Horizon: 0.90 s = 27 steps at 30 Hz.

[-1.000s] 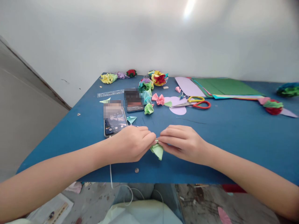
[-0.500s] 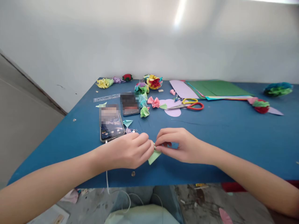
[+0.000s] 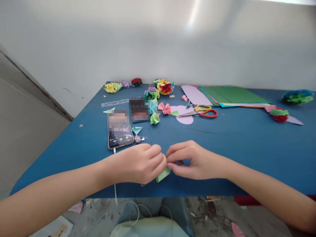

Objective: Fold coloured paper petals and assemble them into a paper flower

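Note:
A small folded piece of light green paper (image 3: 163, 174) is pinched between both my hands near the front edge of the blue table (image 3: 247, 144). My left hand (image 3: 140, 163) is closed on its left side, fingers curled over it. My right hand (image 3: 190, 160) pinches the paper's upper right corner with fingertips pressed together. Most of the paper is hidden by my fingers.
Two phones (image 3: 120, 131) lie just beyond my left hand, one with a white cable hanging off the table. Further back are small folded paper pieces (image 3: 155, 118), paper flowers (image 3: 165, 86), a ruler (image 3: 115, 103), scissors (image 3: 203, 112), and coloured paper sheets (image 3: 229, 94) at the back right.
Both hands have shifted slightly toward me along the front edge, still pinching the green paper. The paper now shows less, folded tighter between the fingers.

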Available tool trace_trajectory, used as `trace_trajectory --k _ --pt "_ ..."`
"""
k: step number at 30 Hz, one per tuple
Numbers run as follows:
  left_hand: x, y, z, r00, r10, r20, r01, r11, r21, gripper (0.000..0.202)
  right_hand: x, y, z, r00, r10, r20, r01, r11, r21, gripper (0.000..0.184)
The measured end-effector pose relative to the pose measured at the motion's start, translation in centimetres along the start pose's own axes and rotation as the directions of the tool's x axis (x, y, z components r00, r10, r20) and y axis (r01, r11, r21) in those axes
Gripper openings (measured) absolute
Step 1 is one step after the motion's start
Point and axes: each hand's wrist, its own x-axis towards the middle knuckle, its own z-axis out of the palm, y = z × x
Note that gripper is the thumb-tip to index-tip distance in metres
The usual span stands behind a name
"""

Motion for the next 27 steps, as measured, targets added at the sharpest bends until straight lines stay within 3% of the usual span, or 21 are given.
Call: trace_trajectory --k 3,5,8,10,12,13,15,17,21,24,27 --pt "0.0 0.0 0.0 0.999 -0.046 0.020 0.048 0.996 -0.077 0.018 -0.1 0.1 0.2 0.999 -0.020 -0.032 0.018 0.998 -0.066 0.016" --pt "0.1 0.0 0.1 0.976 -0.193 0.099 0.213 0.938 -0.274 0.018 -0.2 0.3 0.5 0.994 -0.070 -0.084 0.054 0.982 -0.179 0.016" --pt "0.5 -0.1 -0.1 0.864 -0.401 0.304 0.502 0.647 -0.573 0.020 -0.2 0.7 0.9 0.972 -0.202 -0.117 0.133 0.892 -0.433 0.016" --pt "0.8 -0.1 -0.4 0.794 -0.438 0.422 0.599 0.443 -0.667 0.026 -0.3 0.9 1.1 0.958 -0.276 -0.073 0.184 0.793 -0.581 0.017" --pt "0.9 -0.1 -0.6 0.757 -0.455 0.468 0.632 0.332 -0.700 0.029 -0.3 1.1 1.3 0.947 -0.319 -0.023 0.220 0.700 -0.680 0.018" --pt "0.9 -0.1 -0.5 0.753 -0.467 0.464 0.633 0.323 -0.703 0.029 -0.4 1.2 1.4 0.945 -0.327 -0.006 0.225 0.665 -0.712 0.017" --pt "0.8 -0.1 -0.2 0.770 -0.488 0.411 0.613 0.391 -0.686 0.025 -0.5 1.5 1.5 0.946 -0.326 -0.002 0.215 0.628 -0.748 0.016" --pt "0.5 -0.2 0.3 0.817 -0.486 0.310 0.560 0.544 -0.625 0.022 -0.5 1.5 1.5 0.951 -0.307 -0.025 0.191 0.650 -0.736 0.016" --pt "0.0 -0.4 0.9 0.948 -0.285 0.142 0.318 0.870 -0.378 0.021 -0.2 1.1 1.1 0.971 -0.212 -0.115 0.122 0.844 -0.522 0.018" --pt "0.0 -0.4 0.9 0.980 -0.154 0.126 0.182 0.951 -0.252 0.022 -0.1 0.7 0.7 0.991 -0.092 -0.093 0.062 0.955 -0.291 0.017" --pt "0.1 -0.3 0.7 0.977 -0.152 0.147 0.188 0.944 -0.270 0.022 0.0 0.7 0.6 0.997 -0.045 -0.063 0.033 0.982 -0.186 0.016"
